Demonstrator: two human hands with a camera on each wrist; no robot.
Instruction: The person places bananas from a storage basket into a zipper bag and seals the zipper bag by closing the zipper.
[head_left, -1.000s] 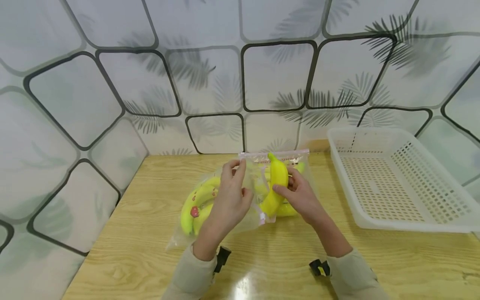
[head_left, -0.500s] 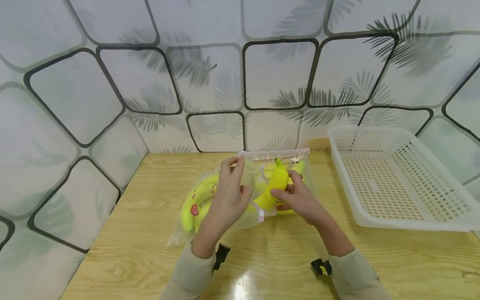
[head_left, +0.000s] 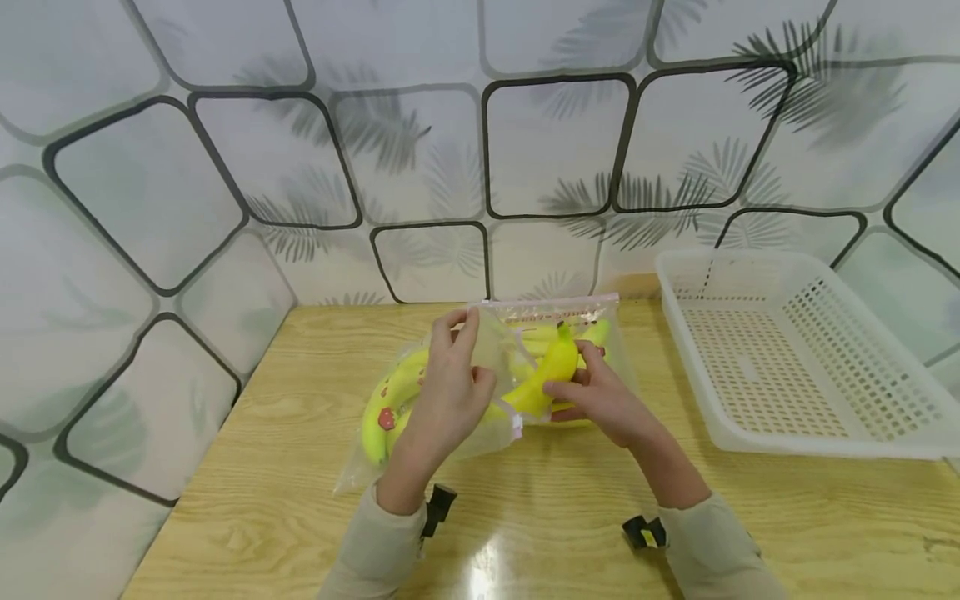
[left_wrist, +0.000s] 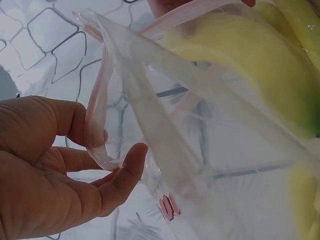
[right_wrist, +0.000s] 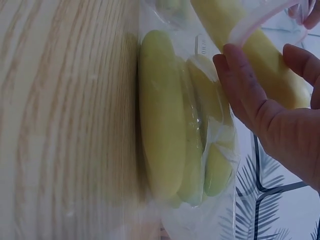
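My right hand [head_left: 603, 396] holds a yellow banana [head_left: 553, 367] by its upper part, thumb on one side and fingers on the other. The banana slants down to the left, its lower end within the mouth of a clear zip bag [head_left: 480, 437]. My left hand [head_left: 452, 379] grips this bag's pink-edged rim [left_wrist: 91, 117] between thumb and fingers, keeping the mouth apart. Further bananas [head_left: 401, 383] with small red marks lie inside that bag. In the right wrist view, my right fingertips [right_wrist: 235, 55] are right at the pink rim.
Behind the right hand lies a second clear zip bag [head_left: 551, 310] with several bananas [right_wrist: 162, 115] in it. A white perforated plastic basket [head_left: 701, 400] stands on the wooden table [head_left: 300, 517] at the right. A patterned wall covering [head_left: 420, 183] rises behind.
My right hand has tilted the banana and moved its lower end leftward and down into the bag's mouth. The left hand has shifted slightly left, still on the rim.
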